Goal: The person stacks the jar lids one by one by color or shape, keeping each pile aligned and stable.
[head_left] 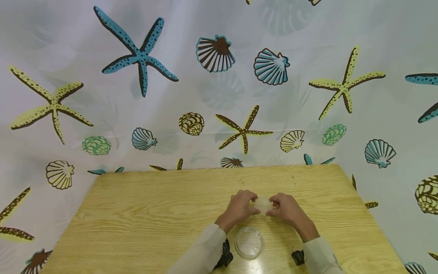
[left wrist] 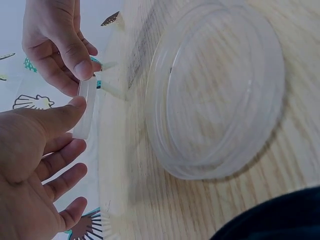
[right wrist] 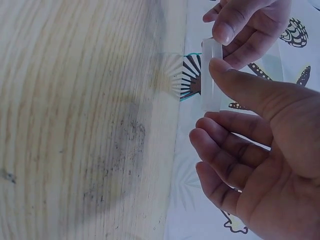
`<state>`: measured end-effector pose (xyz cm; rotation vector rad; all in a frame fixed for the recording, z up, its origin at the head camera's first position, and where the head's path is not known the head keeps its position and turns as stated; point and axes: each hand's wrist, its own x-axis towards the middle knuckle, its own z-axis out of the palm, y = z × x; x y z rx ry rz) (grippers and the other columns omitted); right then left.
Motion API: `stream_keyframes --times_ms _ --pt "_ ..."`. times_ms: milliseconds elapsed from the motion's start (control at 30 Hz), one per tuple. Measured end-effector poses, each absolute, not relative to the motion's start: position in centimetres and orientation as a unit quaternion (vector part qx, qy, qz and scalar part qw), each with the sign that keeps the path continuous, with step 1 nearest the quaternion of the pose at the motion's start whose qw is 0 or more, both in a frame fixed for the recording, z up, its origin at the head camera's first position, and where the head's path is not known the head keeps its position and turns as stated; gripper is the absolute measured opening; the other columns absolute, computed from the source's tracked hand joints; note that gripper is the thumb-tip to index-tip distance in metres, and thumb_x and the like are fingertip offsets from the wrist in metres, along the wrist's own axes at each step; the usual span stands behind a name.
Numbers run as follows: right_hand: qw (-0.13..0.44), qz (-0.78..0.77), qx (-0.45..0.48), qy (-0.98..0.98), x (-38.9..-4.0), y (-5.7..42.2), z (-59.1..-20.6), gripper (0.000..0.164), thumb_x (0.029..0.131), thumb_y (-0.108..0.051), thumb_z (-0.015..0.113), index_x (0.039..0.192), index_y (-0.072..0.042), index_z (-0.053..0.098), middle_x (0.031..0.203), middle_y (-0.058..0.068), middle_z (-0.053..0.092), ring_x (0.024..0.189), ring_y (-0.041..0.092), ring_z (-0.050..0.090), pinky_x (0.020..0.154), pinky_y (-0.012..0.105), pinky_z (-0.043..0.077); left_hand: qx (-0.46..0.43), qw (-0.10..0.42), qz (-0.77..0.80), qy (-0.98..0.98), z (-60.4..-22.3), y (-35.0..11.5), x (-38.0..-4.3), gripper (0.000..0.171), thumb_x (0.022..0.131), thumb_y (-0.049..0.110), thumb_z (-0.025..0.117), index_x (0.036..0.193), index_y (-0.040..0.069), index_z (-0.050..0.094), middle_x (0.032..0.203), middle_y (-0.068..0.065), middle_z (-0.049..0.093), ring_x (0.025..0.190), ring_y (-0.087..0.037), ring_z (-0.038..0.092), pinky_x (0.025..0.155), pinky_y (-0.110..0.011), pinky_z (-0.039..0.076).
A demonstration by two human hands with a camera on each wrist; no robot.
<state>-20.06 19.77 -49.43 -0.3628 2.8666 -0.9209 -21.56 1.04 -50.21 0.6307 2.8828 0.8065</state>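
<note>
Between both hands is a small translucent white disc (head_left: 263, 204), seen edge-on in the left wrist view and right wrist view as a thin flat band with a low rim. My left hand (head_left: 242, 205) pinches its left edge between thumb and fingers. On the opposite edge, my right hand (head_left: 285, 208) grips it the same way. In both wrist views the disc is held up off the wooden table (head_left: 154, 213). Nearer to me lies a clear, shallow round dish (head_left: 249, 258), flat on the tabletop and apart from both hands.
A cloth (head_left: 219, 99) printed with starfish and shells hangs behind the table and along its sides. Dark wrist-worn devices (head_left: 226, 255) sit below the sleeves, close to the dish on its left side. Dark marks (right wrist: 132, 132) show on the wood.
</note>
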Motion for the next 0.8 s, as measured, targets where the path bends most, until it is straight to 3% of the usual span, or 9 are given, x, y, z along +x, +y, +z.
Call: stream_keyframes --times_ms 800 --pt "0.056 -0.325 -0.131 0.935 -18.8 19.3 -48.8 0.038 0.078 -0.018 0.078 0.109 0.000 0.068 0.089 0.004 0.061 0.076 0.011 0.055 0.068 0.030 0.048 0.224 0.049 0.273 0.934 -49.3 -0.1 -20.8 0.040 0.081 0.033 0.075 0.115 0.012 0.066 0.103 0.001 0.065 0.101 -0.018 0.053 0.088 -0.041 0.039"
